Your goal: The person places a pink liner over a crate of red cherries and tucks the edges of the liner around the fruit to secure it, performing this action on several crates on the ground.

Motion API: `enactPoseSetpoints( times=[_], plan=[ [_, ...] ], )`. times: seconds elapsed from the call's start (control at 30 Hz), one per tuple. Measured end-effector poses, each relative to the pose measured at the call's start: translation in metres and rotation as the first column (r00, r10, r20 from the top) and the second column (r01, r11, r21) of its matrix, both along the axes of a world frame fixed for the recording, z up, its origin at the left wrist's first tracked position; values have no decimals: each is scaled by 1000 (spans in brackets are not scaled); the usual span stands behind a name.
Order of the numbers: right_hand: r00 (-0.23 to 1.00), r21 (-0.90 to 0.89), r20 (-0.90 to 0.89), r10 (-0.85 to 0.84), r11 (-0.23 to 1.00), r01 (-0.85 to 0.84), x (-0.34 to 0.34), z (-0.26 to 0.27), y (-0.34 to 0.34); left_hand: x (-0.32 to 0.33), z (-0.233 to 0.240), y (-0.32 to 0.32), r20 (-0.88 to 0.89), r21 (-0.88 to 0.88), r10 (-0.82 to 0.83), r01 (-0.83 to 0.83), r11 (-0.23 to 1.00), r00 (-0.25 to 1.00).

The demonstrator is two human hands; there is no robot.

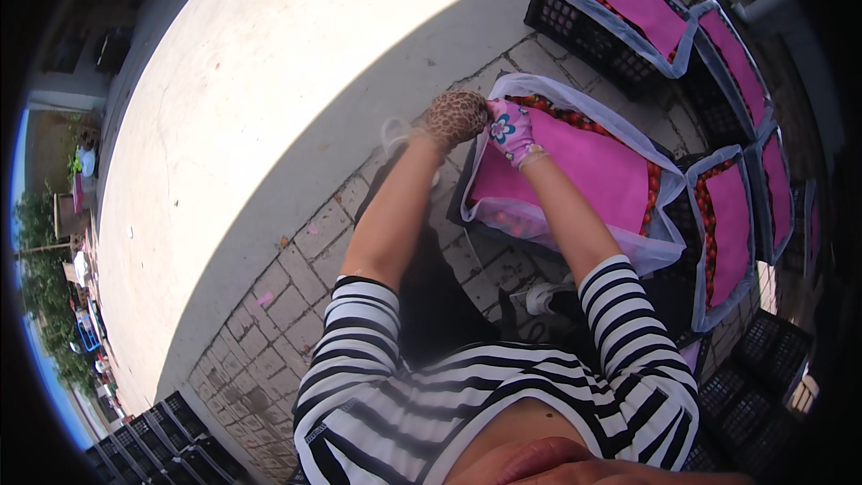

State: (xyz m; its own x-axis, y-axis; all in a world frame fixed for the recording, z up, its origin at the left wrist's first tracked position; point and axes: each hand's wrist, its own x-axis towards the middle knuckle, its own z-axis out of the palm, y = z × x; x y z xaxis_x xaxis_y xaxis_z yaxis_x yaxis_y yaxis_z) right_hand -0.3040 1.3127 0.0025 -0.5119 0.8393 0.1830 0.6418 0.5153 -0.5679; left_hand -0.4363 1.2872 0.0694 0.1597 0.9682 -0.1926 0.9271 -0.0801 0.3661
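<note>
My left hand, in a leopard-print glove, is curled closed over the near-left rim of a black plastic crate. Against it, my right hand wears a pink glove with flowers. The edge of a translucent white liner runs into both hands; the fingertips are hidden. Inside the liner, small red fruits, which look like cherry tomatoes, show around a bright pink sheet that covers most of them. A loose flap of liner hangs over the side nearest me.
More lined crates with red fruit and pink sheets stand behind and to the right. Black crates are stacked at lower left, others at lower right. Brick paving meets sunlit concrete. My shoe is beside the crate.
</note>
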Motion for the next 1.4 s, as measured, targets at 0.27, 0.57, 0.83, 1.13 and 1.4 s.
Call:
enactPoseSetpoints(
  times=[0.27, 0.57, 0.83, 1.13, 1.4],
  plan=[
    [964, -297, 164, -207, 922, 249, 25, -31, 16, 25, 39, -32, 753, -275, 274, -93, 957, 598],
    [990, -300, 55, -127, 944, 138, 72, 56, -12, -64, 22, -12, 395, 9, 316, -348, 938, 863],
    [609, -145, 431, -666, 615, 775, 360, 90, -38, 28, 70, -39, 426, 562, 217, -445, 697, 878],
    [265, -964, -265, -927, 248, -96, 452, -21, -97, 333, -18, -50, 738, -491, 249, 246, 836, 627],
    [284, -781, -619, -732, 534, -324, 440, 63, -115, 407, -52, -86, 730, -91, -187, 365, 927, 657]
  ],
)
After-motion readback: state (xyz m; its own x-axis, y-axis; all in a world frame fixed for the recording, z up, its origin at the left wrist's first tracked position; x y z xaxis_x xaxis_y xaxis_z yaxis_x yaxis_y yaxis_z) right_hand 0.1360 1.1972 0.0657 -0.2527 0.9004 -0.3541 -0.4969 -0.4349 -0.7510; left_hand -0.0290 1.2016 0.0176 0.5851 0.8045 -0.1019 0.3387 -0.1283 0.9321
